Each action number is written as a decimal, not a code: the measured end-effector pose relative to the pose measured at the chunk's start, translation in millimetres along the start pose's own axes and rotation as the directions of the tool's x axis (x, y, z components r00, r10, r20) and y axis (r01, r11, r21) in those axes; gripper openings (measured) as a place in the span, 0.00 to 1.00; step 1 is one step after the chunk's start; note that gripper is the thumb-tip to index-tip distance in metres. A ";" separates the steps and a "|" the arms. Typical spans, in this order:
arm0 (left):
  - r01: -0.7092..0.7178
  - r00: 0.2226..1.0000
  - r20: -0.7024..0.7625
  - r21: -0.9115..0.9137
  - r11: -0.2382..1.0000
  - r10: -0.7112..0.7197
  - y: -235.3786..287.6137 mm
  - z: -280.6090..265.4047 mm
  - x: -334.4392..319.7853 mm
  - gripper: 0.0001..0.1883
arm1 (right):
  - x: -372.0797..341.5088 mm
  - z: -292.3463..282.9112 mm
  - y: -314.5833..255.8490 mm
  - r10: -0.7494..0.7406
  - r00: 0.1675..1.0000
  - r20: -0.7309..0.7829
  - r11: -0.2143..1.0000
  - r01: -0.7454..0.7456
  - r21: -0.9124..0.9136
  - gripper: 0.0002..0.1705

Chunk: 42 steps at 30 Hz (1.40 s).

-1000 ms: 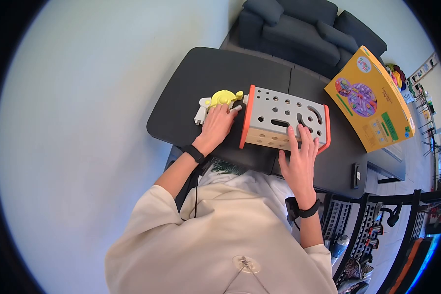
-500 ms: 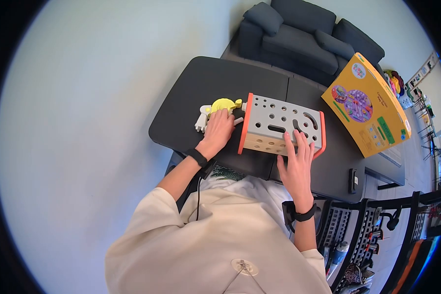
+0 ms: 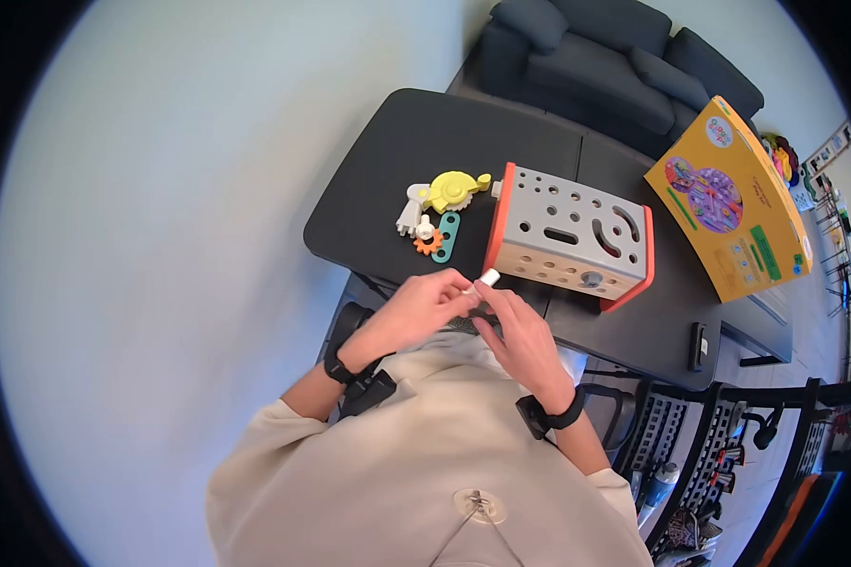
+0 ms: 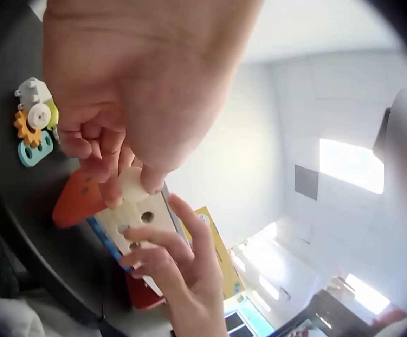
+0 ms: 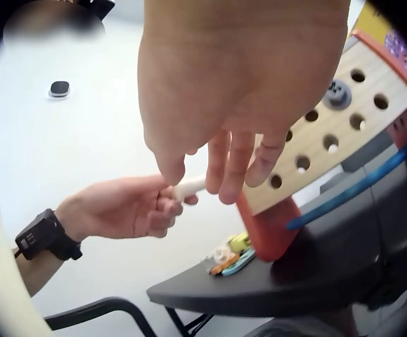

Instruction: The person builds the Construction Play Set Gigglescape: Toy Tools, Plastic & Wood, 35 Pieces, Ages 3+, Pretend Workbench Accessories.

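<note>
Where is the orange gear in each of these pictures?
Head view: the orange gear is near the centre, slightly above mid-height, beside the teal strip.
Left wrist view: near the left edge, above mid-height.
Right wrist view: below the middle, slightly right of centre, small and blurred.
Shared landmark: the nearer red end panel of the perforated toy box; it stands to the gear's right in all three.

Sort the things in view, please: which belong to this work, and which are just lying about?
Probably in the work: held white piece, holed toy box, yellow piece, orange gear, teal strip.

Probably just about: yellow carton, small black object, sofa.
</note>
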State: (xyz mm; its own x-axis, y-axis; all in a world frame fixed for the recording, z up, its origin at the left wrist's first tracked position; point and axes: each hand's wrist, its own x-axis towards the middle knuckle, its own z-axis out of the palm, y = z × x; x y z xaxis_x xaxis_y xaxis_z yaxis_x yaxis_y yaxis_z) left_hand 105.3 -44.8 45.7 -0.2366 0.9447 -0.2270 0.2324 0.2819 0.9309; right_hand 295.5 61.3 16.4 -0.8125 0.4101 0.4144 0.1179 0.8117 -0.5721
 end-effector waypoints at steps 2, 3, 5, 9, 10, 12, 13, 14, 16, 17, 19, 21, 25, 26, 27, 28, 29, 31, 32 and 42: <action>0.010 1.000 -0.004 0.033 0.999 -0.010 1.8 7.5 -3.2 0.15 | 3.7 9.7 -0.1 -0.018 0.998 -0.052 1.000 0.019 0.012 0.27; 0.018 1.000 -0.006 0.029 0.999 -0.018 -2.0 8.5 -4.9 0.15 | 4.9 8.9 -2.2 0.016 0.998 -0.068 0.999 -0.012 0.051 0.22; -0.077 0.997 0.014 0.004 0.997 0.077 -11.2 6.6 -2.8 0.15 | 0.2 13.5 1.9 0.063 0.996 -0.060 0.992 -0.056 0.110 0.22; -0.143 0.896 -0.290 0.527 0.838 0.336 -44.8 -9.1 13.4 0.16 | -6.0 7.5 0.3 0.189 0.982 0.001 0.950 -0.183 0.252 0.21; -0.147 0.894 -0.292 0.527 0.837 0.341 -59.1 -15.1 20.1 0.16 | -5.5 5.4 -0.9 0.229 0.973 0.034 0.922 -0.228 0.314 0.21; -0.043 0.830 -0.275 0.835 0.548 0.484 -76.8 -24.4 30.2 0.16 | -8.4 5.5 -1.6 0.218 0.975 0.053 0.919 -0.223 0.326 0.21; -0.041 0.844 -0.263 0.837 0.546 0.466 -79.6 -26.6 33.3 0.17 | -10.2 5.9 -1.9 0.212 0.974 0.074 0.912 -0.224 0.343 0.21; -0.044 0.846 -0.260 0.836 0.547 0.466 -83.5 -28.0 38.2 0.17 | -11.7 6.5 -2.3 0.217 0.973 0.074 0.912 -0.229 0.341 0.21; -0.012 0.845 -0.237 0.888 0.460 0.479 -90.8 -30.3 46.3 0.16 | -14.9 7.9 -3.9 0.202 0.976 0.080 0.906 -0.218 0.363 0.21; -0.013 0.846 -0.235 0.888 0.459 0.479 -93.0 -31.0 48.7 0.16 | -15.1 7.3 -4.7 0.204 0.976 0.079 0.905 -0.219 0.364 0.21; 0.010 0.861 -0.219 0.909 0.417 0.458 -94.2 -32.3 54.0 0.15 | -13.9 4.4 -5.4 0.217 0.972 0.090 0.906 -0.235 0.351 0.21; 0.015 0.860 -0.214 0.918 0.396 0.464 -93.8 -32.7 58.0 0.15 | -13.3 4.0 -3.7 0.219 0.973 0.077 0.903 -0.232 0.361 0.22; 0.001 0.845 -0.198 0.930 0.368 0.497 -93.1 -31.2 58.8 0.14 | -19.5 2.4 0.3 0.238 0.970 0.042 0.895 -0.236 0.379 0.22; -0.003 0.845 -0.194 0.930 0.367 0.498 -91.9 -30.0 59.1 0.14 | -21.0 2.1 2.0 0.241 0.970 0.040 0.895 -0.238 0.378 0.22; -0.016 0.833 -0.199 0.924 0.383 0.517 -90.8 -28.4 58.1 0.14 | -22.9 1.9 3.5 0.265 0.963 0.037 0.883 -0.258 0.391 0.22; -0.030 0.820 -0.205 0.917 0.397 0.535 -89.3 -27.3 57.0 0.14 | -24.4 1.7 4.7 0.289 0.957 0.035 0.872 -0.278 0.404 0.22; -0.033 0.820 -0.201 0.918 0.395 0.536 -87.3 -26.4 56.5 0.14 | -25.5 1.7 6.3 0.291 0.956 0.032 0.871 -0.278 0.405 0.22; -0.052 0.815 -0.253 0.864 0.501 0.521 -83.1 -24.5 57.4 0.13 | -27.7 1.3 9.2 0.319 0.948 0.008 0.858 -0.292 0.423 0.21; -0.057 0.816 -0.248 0.865 0.499 0.522 -81.9 -23.9 58.7 0.13 | -28.1 0.3 9.7 0.323 0.946 0.005 0.857 -0.295 0.424 0.21; -0.044 0.871 -0.406 0.493 0.869 0.275 -69.6 -22.5 63.5 0.12 | -27.5 -6.5 11.3 0.328 0.945 0.014 0.835 -0.296 0.465 0.22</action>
State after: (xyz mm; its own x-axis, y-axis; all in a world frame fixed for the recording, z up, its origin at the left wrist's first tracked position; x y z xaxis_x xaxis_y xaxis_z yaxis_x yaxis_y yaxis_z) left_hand 52.9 -8.2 -27.1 -0.5254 0.8327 0.1746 0.6777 0.2855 0.6776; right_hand 322.9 62.0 3.1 -0.7366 0.6477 0.1944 0.0737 0.3627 -0.9290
